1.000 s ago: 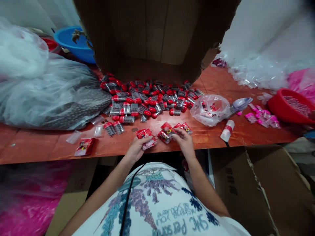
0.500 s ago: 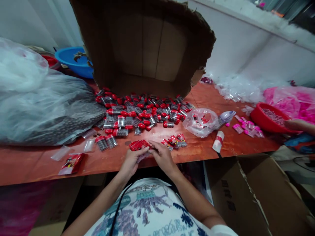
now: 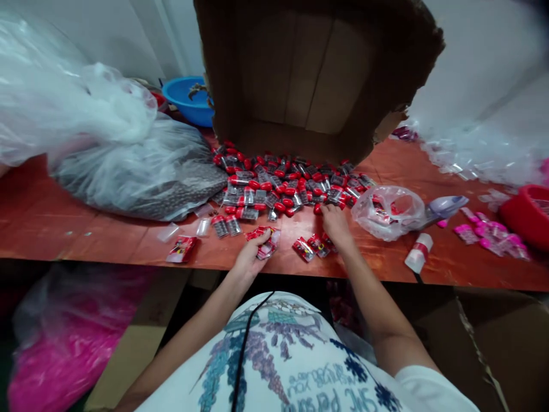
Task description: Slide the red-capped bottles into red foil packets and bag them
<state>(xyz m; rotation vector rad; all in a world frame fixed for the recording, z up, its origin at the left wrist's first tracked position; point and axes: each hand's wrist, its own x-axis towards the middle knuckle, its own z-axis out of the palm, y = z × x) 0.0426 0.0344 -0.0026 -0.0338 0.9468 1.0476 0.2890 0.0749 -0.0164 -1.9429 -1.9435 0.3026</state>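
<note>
Head view, and we have our left hand clamped on red packets near the centre of the frame! Our right hand, right of centre, is at the near edge of the red-capped containers; its grip we cannot tell. More packets lie on the counter, just left of that wrist.

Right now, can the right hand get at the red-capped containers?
Likely yes: the right hand is at the near edge of the red-capped containers, with nothing visible between. The clear plastic bag sits to its right, not in the way.
</note>
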